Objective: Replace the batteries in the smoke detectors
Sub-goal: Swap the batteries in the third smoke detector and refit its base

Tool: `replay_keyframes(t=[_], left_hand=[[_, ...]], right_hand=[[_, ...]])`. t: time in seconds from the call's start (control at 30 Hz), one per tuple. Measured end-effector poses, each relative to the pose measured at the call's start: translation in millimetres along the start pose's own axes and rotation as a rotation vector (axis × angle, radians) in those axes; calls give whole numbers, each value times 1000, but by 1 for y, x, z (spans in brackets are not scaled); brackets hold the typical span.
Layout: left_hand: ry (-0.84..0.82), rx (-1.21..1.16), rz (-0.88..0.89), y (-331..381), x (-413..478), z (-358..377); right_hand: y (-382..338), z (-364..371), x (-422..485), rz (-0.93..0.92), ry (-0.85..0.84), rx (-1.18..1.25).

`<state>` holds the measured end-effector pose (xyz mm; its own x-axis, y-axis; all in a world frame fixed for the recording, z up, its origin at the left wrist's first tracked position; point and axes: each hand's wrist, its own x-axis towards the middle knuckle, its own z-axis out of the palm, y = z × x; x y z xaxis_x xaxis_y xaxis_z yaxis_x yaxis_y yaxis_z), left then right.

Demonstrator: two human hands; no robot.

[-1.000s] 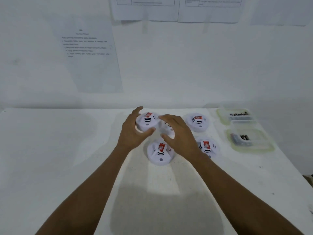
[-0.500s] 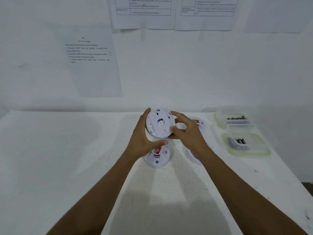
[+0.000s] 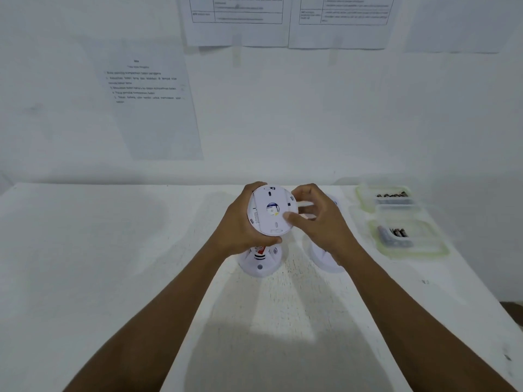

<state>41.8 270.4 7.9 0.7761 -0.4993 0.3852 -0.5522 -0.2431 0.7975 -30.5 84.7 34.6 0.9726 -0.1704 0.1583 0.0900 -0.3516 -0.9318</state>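
The left hand (image 3: 240, 224) grips the held smoke detector (image 3: 271, 212) by its rim, fingers curled over the edge from 9 to 12 o'clock and the thumb hooked under at 6 o'clock. The right hand (image 3: 322, 224) pinches the opposite side, its thumb flat on the back plate near 4 o'clock and curled fingers on the rim around 2 o'clock. The detector is lifted off the table (image 3: 113, 250), flat back facing the camera.

Directly below at 6 o'clock a second smoke detector (image 3: 259, 264) rests on the table. A third smoke detector (image 3: 325, 260), at 5 o'clock, is partly hidden by the right wrist.

At 3 o'clock, near the table's right edge, stand a far container (image 3: 365, 199) and a near container (image 3: 441, 250), each holding batteries (image 3: 396, 233). Bare tabletop spreads wide toward 9 o'clock and toward the near edge between the forearms. Printed sheets (image 3: 150, 108) hang on the wall at 12 o'clock.
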Motion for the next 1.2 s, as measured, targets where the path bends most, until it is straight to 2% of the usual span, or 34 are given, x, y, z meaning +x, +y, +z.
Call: replay_keyframes(t=[0.07, 0.17, 0.37, 0.53, 0.7, 0.8, 1.0, 1.2], left_hand=[[8, 1, -1, -1, 1, -1], [39, -15, -16, -1, 0, 0], [63, -37, -34, -2, 2, -5], [62, -70, -43, -9, -2, -11], [79, -132, -105, -18, -4, -10], [100, -88, -93, -20, -6, -18], [117, -16, -128, -36, -13, -36], [171, 27, -197, -65, -34, -69]], right_hand=[[-1, 5, 1, -105, 99, -166], [1, 19, 3, -155, 95, -296], [-12, 44, 5, -137, 119, -224], [-15, 49, 11, -181, 44, -264], [-17, 49, 22, -273, 45, -579], [-22, 62, 25, -275, -2, -667], [-31, 77, 36, -226, -145, -509], [-23, 74, 78, -222, -76, -256]])
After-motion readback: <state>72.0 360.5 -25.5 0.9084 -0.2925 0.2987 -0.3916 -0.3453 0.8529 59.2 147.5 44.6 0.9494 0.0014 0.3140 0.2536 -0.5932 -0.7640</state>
